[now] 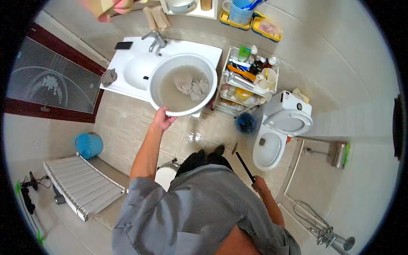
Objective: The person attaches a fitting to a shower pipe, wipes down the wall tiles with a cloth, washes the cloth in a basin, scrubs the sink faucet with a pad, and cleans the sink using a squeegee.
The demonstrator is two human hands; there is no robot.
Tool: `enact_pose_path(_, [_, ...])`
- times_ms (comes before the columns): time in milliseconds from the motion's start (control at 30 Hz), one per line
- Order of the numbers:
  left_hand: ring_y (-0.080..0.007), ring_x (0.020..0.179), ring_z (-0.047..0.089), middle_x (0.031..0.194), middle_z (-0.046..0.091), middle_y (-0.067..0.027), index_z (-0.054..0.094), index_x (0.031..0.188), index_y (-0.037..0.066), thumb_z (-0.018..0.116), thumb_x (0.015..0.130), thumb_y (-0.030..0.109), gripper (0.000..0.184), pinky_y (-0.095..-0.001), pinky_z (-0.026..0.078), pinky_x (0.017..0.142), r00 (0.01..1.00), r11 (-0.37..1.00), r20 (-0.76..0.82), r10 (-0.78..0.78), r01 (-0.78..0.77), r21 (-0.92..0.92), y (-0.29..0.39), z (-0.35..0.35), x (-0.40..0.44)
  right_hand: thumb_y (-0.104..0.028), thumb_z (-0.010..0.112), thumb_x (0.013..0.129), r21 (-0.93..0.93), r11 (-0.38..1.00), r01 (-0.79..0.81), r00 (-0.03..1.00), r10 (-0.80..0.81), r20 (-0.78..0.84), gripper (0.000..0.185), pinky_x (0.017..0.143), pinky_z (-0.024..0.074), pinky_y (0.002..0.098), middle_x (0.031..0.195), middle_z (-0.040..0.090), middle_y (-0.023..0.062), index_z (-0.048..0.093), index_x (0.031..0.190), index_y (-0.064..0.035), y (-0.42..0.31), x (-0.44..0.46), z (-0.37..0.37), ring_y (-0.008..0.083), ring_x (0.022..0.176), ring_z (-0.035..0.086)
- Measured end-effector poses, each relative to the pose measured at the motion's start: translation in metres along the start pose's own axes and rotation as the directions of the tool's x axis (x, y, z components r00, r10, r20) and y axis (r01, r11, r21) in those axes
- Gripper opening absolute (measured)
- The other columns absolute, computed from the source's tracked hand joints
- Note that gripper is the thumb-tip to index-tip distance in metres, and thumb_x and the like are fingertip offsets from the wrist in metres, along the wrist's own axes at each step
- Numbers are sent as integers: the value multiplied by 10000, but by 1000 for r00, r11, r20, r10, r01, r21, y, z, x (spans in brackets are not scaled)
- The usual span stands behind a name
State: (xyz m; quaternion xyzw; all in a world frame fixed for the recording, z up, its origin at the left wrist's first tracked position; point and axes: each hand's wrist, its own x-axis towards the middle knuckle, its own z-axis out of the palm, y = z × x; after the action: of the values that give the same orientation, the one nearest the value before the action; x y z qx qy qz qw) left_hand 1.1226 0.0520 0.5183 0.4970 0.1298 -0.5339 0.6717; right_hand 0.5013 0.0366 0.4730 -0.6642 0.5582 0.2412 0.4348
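Note:
My left hand (163, 119) grips the near rim of a round white basin (182, 112), fingers wrapped at its edge. The basin sits over the right part of the white sink counter (212, 52). Murky water and a greyish wet cloth (192, 86) are inside it. Down at the right, my right hand (259, 184) is closed round the upper end of a black stick (245, 166), which slants towards the floor near my feet. A grey cloth (109, 77) lies on the counter's left end, and a phone (123, 45) lies near the faucet (156, 41).
Right of the counter stands a shelf cart (248, 85) packed with bottles. A toilet (268, 148) is beside it, with a dark bin (245, 123) in front. At the left are a blue bucket (89, 145) and a white radiator (83, 180). A white round-lidded bin (166, 176) stands by my legs.

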Motion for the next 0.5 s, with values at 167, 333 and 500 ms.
enact_pose_path(167, [-346,1122,618,1304,516,-218,425,1344,-31,496,938,136,445,-471,593,936,998,998,-19,-57,56,-31,-12,31,-32,-38,648,806,45,997,-55,998,55,2,381,581,582,436,937,684,241,619,1182,13,-15,17,-15,343,735,705])
enact_pose_path(333, [-344,1133,613,1304,528,-194,413,1381,24,540,997,286,482,-469,585,935,992,992,24,-127,126,11,-11,20,-33,-52,657,832,168,962,-217,967,189,171,489,505,558,367,947,671,171,545,1305,-3,-56,23,-39,236,680,672])
enact_pose_path(500, [-335,1179,569,1337,517,-166,383,1444,77,502,994,567,676,-492,540,932,996,996,-35,-84,85,40,29,-6,-38,-12,682,826,405,888,-216,976,195,93,543,466,505,394,783,665,170,520,1336,75,-96,22,-11,240,514,627])
